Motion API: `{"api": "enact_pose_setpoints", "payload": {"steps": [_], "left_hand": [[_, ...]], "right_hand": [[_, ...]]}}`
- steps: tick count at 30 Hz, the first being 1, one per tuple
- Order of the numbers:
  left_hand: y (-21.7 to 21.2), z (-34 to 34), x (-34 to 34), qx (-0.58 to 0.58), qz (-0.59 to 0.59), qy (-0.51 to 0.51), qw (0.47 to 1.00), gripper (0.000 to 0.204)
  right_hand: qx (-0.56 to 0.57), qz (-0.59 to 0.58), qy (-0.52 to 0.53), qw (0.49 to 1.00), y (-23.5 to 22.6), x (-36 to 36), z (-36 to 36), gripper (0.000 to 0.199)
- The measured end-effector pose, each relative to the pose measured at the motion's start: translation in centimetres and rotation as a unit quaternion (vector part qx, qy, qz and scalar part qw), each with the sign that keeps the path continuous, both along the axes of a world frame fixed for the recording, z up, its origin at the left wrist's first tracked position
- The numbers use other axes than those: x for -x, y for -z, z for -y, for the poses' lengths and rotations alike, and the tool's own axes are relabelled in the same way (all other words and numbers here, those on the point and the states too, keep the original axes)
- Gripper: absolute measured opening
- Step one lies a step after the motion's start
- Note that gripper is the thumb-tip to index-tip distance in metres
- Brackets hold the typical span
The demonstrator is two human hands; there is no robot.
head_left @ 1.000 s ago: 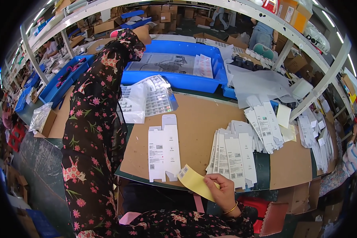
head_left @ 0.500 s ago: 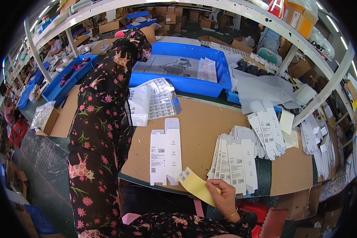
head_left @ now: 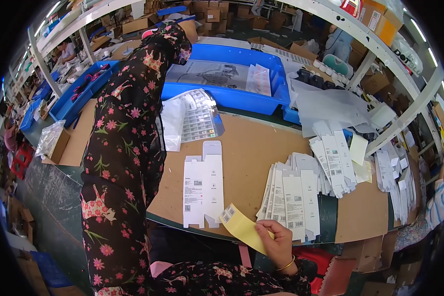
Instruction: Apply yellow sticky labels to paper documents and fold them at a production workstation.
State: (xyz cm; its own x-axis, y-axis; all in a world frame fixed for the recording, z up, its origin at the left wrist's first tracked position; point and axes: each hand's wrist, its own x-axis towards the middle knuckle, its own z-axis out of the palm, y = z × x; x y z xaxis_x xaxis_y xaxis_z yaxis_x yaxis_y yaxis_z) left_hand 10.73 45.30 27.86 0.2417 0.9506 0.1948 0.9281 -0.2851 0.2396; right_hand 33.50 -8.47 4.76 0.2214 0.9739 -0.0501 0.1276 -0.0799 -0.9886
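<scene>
My right hand (head_left: 276, 241) is closed on a yellow label strip (head_left: 245, 228), pinched between thumb and fingers at the table's front edge. Printed labels show at the strip's upper end. Left of it, a flat white carton (head_left: 202, 185) with printed panels lies on the brown board. My left arm in a floral sleeve stretches far forward, past the corner of a blue tray (head_left: 222, 96). Only part of my left hand (head_left: 188, 30) shows up there; its fingers are hidden. Beside that sleeve lie a silver label sheet (head_left: 200, 118) and a whitish sheet (head_left: 173, 126).
Fanned stacks of flat white cartons (head_left: 293, 197) lie at right, with more (head_left: 333, 158) behind them. A crumpled translucent sheet (head_left: 325, 111) covers things by the tray. Another blue tray (head_left: 84, 91) stands at left. White shelf posts (head_left: 412, 111) rise at the sides.
The whole view has shifted slightly. My left arm stays stretched forward, its hand a little higher in the picture. My right hand keeps the label strip in nearly the same place.
</scene>
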Motion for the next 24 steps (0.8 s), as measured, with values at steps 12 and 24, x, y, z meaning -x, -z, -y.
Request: {"api": "enact_pose_setpoints", "payload": {"steps": [12,24], "left_hand": [[1.3,0.4,1.0,-0.022,-0.012,-0.005,1.000,0.080],[1.9,2.7,1.6,0.040,-0.023,-0.015,0.999,0.070]], "right_hand": [[-0.007,0.009,-0.012,1.000,0.2,0.3,-0.2,0.019],[-0.006,0.025,-0.021,0.999,0.3,0.7,-0.3,0.019]]}}
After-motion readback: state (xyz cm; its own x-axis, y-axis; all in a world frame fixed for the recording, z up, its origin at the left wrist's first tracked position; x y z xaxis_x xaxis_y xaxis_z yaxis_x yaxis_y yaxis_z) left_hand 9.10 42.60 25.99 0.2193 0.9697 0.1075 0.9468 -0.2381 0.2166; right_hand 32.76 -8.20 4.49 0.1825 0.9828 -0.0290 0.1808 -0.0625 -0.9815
